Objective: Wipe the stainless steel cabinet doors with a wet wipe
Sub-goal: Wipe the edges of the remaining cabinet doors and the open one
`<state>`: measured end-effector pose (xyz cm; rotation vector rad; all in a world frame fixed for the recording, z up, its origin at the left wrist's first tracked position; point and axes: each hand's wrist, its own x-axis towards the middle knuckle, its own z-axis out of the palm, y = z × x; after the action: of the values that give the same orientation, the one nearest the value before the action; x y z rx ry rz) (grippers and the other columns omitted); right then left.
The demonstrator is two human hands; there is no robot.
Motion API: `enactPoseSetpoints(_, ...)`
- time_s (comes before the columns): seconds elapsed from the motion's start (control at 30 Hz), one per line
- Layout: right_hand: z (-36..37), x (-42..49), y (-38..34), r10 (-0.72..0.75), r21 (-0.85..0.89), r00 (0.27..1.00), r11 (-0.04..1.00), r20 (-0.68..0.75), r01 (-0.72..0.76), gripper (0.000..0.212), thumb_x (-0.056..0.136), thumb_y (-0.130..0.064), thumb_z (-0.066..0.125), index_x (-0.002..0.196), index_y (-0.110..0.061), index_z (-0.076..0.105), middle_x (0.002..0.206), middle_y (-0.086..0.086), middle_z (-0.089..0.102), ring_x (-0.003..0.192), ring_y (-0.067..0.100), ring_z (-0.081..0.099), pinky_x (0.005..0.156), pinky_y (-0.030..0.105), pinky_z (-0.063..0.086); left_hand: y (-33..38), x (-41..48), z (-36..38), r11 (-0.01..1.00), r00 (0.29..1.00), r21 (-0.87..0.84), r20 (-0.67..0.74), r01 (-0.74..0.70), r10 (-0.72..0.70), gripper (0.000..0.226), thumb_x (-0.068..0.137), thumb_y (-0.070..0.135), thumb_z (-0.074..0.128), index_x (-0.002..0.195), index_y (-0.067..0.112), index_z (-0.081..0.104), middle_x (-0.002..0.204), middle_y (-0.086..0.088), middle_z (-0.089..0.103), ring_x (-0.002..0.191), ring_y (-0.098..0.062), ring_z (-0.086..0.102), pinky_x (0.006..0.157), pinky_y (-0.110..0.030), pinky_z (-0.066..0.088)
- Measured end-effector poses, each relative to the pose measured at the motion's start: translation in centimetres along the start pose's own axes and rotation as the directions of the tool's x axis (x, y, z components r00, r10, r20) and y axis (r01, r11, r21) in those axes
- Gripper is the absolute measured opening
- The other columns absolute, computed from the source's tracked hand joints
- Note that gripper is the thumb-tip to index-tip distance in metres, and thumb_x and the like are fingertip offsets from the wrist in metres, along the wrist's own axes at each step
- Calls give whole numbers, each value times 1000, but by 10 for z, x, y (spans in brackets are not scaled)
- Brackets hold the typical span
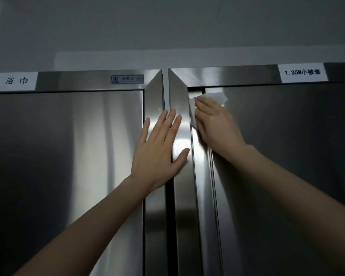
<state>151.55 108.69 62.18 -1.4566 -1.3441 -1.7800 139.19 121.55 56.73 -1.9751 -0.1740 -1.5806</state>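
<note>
**A:** What are the fingers doing?

**B:** The right hand (215, 126) is curling its fingers (204, 105) over the wet wipe (214, 97), pressing it into the top-left corner of the right door (287, 156). The left hand (157, 150) is lying flat on the steel frame (179, 196) between the cabinets, fingers straight and slightly spread.

**A:** Any writing?

**B:** A white label (13, 81) above the left door (68, 156) is reading "浴巾". A second label (302, 72) on the right is reading "1.35M小被套". The maker's plate (127, 79) is showing text too small to read.

**A:** Which way is the wipe lying?

**B:** It's crumpled. White is showing above and left of the fingers, and the rest is hiding under the hand, so its long axis is unclear.
</note>
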Motion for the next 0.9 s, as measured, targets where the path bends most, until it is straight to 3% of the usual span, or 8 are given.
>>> enactPoseSetpoints(0.17, -9, 10, 10, -28, 12, 998, 1000, 64, 27, 24, 93, -9, 49, 93, 3, 70, 126, 14, 60, 124, 25, 50, 109, 30, 23, 0, 0, 0, 1000, 1000, -5, -10, -3, 3, 71, 95, 51, 28, 153, 11, 25, 161, -6, 20, 150, -20, 14, 121, -47, 10)
enactPoseSetpoints(0.3, -7, 17, 6, 53, 151, 998, 987, 27, -56, 23, 94, -12, 53, 92, 3, 70, 121, 15, 62, 121, 26, 50, 110, 29, 20, 1, -1, -1, 1000, 1000, 0, -9, 6, -6, 71, 94, 51, 27, 153, 11, 26, 161, -6, 21, 149, -20, 15, 121, -47, 11)
enactPoseSetpoints(0.47, -2, -2, 9, 41, 171, 994, 985, -97, -24, 12, 86, -7, 64, 84, 5, 67, 111, 21, 57, 108, 36, 50, 82, 39, 47, 1, -1, -1, 1000, 1000, -20, -18, 10, -10, 71, 94, 51, 29, 153, 12, 27, 161, -4, 20, 150, -18, 14, 121, -47, 12)
enactPoseSetpoints(0.6, -3, 9, 6, 26, 173, 983, 985, -182, 6, 20, 87, -9, 50, 92, 3, 66, 103, 20, 59, 97, 37, 53, 76, 36, 46, -1, 0, 2, 1000, 1000, -22, -14, 13, -13, 71, 94, 52, 29, 154, 14, 24, 162, -1, 17, 150, -15, 11, 121, -46, 11)
enactPoseSetpoints(0.67, -5, 16, 0, 49, 222, 982, 975, -184, -7, 26, 80, 0, 46, 100, 3, 62, 96, 17, 61, 90, 35, 55, 73, 37, 46, -1, 0, 2, 1000, 1000, -26, -22, 12, -13, 71, 94, 52, 30, 154, 15, 25, 161, -1, 18, 150, -15, 12, 121, -46, 12)
enactPoseSetpoints(0.73, -5, 17, -5, 65, 230, 982, 973, -180, -23, 21, 77, 8, 49, 95, 4, 61, 90, 17, 61, 85, 33, 56, 71, 42, 48, 0, -1, 2, 999, 999, -34, -35, 12, -13, 70, 93, 51, 31, 153, 14, 28, 161, -2, 20, 149, -16, 14, 121, -47, 14)
enactPoseSetpoints(0.8, -1, 10, -8, 68, 179, 987, 983, -146, -42, 13, 85, 6, 53, 93, 8, 62, 99, 22, 64, 97, 35, 59, 80, 47, 52, 0, -1, 2, 999, 999, -34, -39, 13, -14, 70, 93, 51, 31, 152, 13, 29, 160, -2, 21, 149, -16, 16, 121, -47, 15)
enactPoseSetpoints(0.9, 3, -4, -5, 41, 30, 998, 999, -39, -40, 27, 95, -6, 51, 117, 8, 60, 131, 19, 55, 130, 31, 44, 105, 38, 40, 0, -1, 1, 999, 999, -34, -42, 15, -16, 70, 93, 51, 30, 152, 13, 30, 160, -3, 23, 149, -17, 17, 120, -48, 16)
